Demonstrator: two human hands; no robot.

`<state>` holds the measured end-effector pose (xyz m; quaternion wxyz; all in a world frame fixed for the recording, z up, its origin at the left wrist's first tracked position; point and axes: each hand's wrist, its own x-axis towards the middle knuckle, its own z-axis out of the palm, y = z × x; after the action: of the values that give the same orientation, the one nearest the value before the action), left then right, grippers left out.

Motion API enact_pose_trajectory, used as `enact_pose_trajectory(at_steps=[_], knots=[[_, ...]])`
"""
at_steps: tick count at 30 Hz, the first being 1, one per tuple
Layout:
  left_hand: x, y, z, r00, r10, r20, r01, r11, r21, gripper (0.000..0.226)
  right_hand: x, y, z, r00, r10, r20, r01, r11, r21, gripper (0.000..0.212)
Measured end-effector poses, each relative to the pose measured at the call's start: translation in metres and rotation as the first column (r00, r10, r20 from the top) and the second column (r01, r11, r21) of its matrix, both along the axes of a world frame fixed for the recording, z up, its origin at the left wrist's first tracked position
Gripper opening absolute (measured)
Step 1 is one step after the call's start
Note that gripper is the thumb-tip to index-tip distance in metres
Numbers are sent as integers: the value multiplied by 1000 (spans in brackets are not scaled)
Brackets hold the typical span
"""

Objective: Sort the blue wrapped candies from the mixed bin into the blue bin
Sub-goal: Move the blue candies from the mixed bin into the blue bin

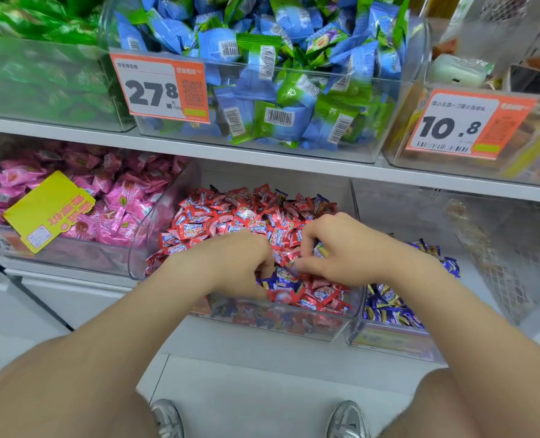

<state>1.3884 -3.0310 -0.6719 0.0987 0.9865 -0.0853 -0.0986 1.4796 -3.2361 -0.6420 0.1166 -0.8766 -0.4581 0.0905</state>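
Note:
The mixed bin (354,314) is a clear tub on the lower shelf, piled with red wrapped candies (230,216) and a few blue wrapped candies (278,279) near its front. Both hands are down in the pile. My left hand (227,263) has its fingers curled into the candies over the blue ones. My right hand (341,248) curls its fingers and thumb round candies just right of that; which ones is hidden. To the right stands the blue bin (388,339), holding several dark blue wrapped candies (385,308), partly hidden by my right forearm.
Left of the mixed bin a clear bin of pink candies (114,200) carries a yellow tag (49,210). The upper shelf (199,150) holds a bin of blue and green packets (262,90) with orange price labels. A mesh-fronted bin (499,248) stands at right. My shoes show below.

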Motion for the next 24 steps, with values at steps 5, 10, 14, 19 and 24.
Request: enact_pose_trajectory(at_steps=[5, 10, 14, 19, 24], knots=[[3, -13, -7, 998, 7, 58, -8, 1000, 30, 27, 1, -12, 5, 998, -49, 28, 46, 994, 97, 23], [6, -14, 0, 999, 43, 9, -42, 997, -58, 18, -4, -6, 9, 997, -51, -63, 61, 982, 180, 9], [2, -7, 13, 984, 168, 63, -154, 969, -191, 27, -4, 0, 1, 999, -36, -16, 38, 994, 99, 25], [-2, 1, 18, 955, 243, 169, -216, 963, -160, 14, -11, 13, -13, 987, 7, 163, 25, 981, -192, 43], [0, 1, 12, 957, 190, 220, -182, 982, -58, 20, -19, 30, -22, 980, 64, 186, -6, 955, -295, 42]])
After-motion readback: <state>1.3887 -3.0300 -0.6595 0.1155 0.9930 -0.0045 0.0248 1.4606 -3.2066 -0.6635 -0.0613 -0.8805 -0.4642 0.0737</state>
